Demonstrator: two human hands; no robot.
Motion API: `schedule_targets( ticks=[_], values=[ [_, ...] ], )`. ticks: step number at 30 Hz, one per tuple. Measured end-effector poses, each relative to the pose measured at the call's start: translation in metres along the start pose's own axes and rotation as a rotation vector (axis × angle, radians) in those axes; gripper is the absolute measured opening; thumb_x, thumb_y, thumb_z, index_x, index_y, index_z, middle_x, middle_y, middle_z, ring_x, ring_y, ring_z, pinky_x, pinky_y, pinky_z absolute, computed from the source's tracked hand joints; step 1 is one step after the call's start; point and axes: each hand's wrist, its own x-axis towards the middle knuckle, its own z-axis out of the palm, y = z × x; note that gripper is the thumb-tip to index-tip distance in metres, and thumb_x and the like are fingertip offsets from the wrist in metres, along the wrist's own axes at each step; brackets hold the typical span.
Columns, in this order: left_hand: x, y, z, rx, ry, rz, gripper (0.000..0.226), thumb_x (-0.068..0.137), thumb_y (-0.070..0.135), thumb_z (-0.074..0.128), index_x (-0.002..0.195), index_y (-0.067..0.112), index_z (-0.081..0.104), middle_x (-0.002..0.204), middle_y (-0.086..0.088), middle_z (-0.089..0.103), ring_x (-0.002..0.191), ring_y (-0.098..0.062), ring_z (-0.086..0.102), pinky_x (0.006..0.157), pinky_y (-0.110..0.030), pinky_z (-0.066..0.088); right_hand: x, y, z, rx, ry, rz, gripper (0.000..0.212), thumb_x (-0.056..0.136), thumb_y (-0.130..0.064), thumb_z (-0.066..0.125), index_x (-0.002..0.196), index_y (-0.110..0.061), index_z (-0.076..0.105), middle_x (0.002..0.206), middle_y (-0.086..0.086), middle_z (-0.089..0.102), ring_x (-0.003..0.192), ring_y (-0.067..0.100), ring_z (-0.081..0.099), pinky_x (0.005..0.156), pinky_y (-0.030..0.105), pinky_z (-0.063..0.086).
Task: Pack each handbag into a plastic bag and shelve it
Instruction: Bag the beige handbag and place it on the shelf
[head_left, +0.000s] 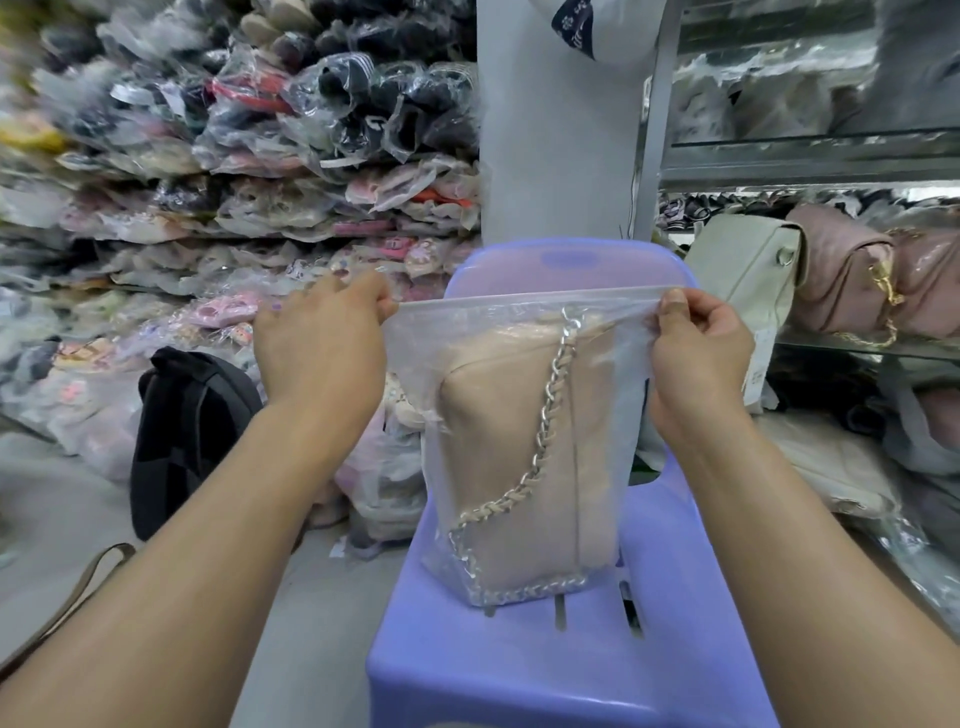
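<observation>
A beige handbag (498, 441) with a silver chain strap stands upright inside a clear plastic bag (410, 353). The bag's bottom rests on the seat of a purple plastic chair (519, 675). My left hand (322, 338) pinches the left end of the bag's top edge. My right hand (696, 338) pinches the right end, thumb on the plastic. The top edge is stretched flat between both hands.
A metal shelf (810, 171) at right holds a cream handbag (743, 270) and a pink quilted handbag (841, 270). Stacks of plastic-wrapped goods (234, 182) fill the left wall. A black backpack (182, 431) lies on the floor at left.
</observation>
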Motion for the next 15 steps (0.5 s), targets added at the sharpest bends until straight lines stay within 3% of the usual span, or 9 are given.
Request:
schedule_targets(
  ticks=[3,6,8,10,11,12,13,15],
  values=[
    [-0.009,0.001,0.003,-0.197,0.003,-0.067,0.026,0.108,0.035,0.037,0.114,0.022,0.058,0.108,-0.012,0.062,0.092,-0.036,0.056,0.072,-0.041,0.039,-0.001,0.002,0.001,-0.020,0.004,0.001,0.013,0.106,-0.018,0.056,0.094,-0.023,0.059,0.079,-0.007,0.064,0.060,-0.005,0.058,0.067,0.011,0.048],
    [-0.020,0.012,0.010,-0.670,-0.041,-0.341,0.034,0.105,0.051,0.032,0.126,0.029,0.047,0.131,-0.008,0.052,0.100,-0.027,0.057,0.090,-0.044,0.043,0.001,0.003,-0.004,-0.035,-0.006,0.026,0.008,0.106,-0.018,0.055,0.100,-0.019,0.060,0.081,-0.006,0.064,0.056,-0.008,0.058,0.062,0.008,0.047],
    [-0.027,0.017,0.025,-0.855,-0.198,-0.639,0.066,0.094,0.076,0.017,0.141,0.033,0.035,0.151,-0.014,0.035,0.123,-0.029,0.051,0.107,-0.049,0.036,0.001,0.002,-0.008,-0.059,-0.032,0.035,0.012,0.106,-0.018,0.055,0.095,-0.022,0.059,0.080,-0.007,0.064,0.054,-0.009,0.058,0.059,0.007,0.045],
    [-0.036,0.018,0.040,-0.954,-0.465,-0.846,0.107,0.069,0.098,0.004,0.149,0.035,0.034,0.157,-0.016,0.033,0.137,-0.039,0.042,0.107,-0.056,0.040,0.003,0.002,-0.012,-0.096,-0.052,0.034,0.016,0.105,-0.018,0.055,0.091,-0.024,0.058,0.081,-0.007,0.064,0.058,-0.006,0.059,0.058,0.008,0.045],
    [-0.042,0.017,0.047,-1.048,-0.582,-0.910,0.114,0.063,0.102,0.004,0.148,0.036,0.040,0.156,-0.011,0.037,0.138,-0.038,0.043,0.107,-0.055,0.043,0.002,0.001,-0.012,-0.112,-0.058,0.040,0.016,0.105,-0.019,0.055,0.091,-0.025,0.058,0.083,-0.005,0.064,0.061,-0.002,0.059,0.057,0.010,0.045],
    [-0.047,0.017,0.053,-1.155,-0.673,-0.957,0.110,0.067,0.100,0.006,0.143,0.032,0.048,0.149,-0.005,0.043,0.135,-0.035,0.048,0.104,-0.052,0.047,0.002,0.000,-0.013,-0.128,-0.063,0.045,0.016,0.105,-0.020,0.055,0.091,-0.026,0.058,0.084,-0.004,0.065,0.063,0.002,0.059,0.057,0.013,0.045],
    [-0.052,0.019,0.059,-1.255,-0.736,-1.007,0.101,0.075,0.095,0.010,0.132,0.027,0.059,0.136,-0.001,0.050,0.124,-0.030,0.056,0.092,-0.046,0.056,0.003,0.000,-0.013,-0.146,-0.066,0.050,0.015,0.105,-0.021,0.055,0.091,-0.026,0.058,0.085,-0.004,0.064,0.065,0.006,0.057,0.057,0.015,0.044],
    [-0.062,0.021,0.062,-1.326,-0.894,-1.058,0.085,0.082,0.090,0.021,0.109,0.025,0.069,0.109,-0.003,0.059,0.090,-0.023,0.062,0.054,-0.031,0.057,0.005,-0.002,-0.013,-0.205,-0.074,0.082,0.013,0.104,-0.026,0.053,0.091,-0.027,0.057,0.083,-0.006,0.058,0.067,0.010,0.052,0.056,0.016,0.043]
  ],
)
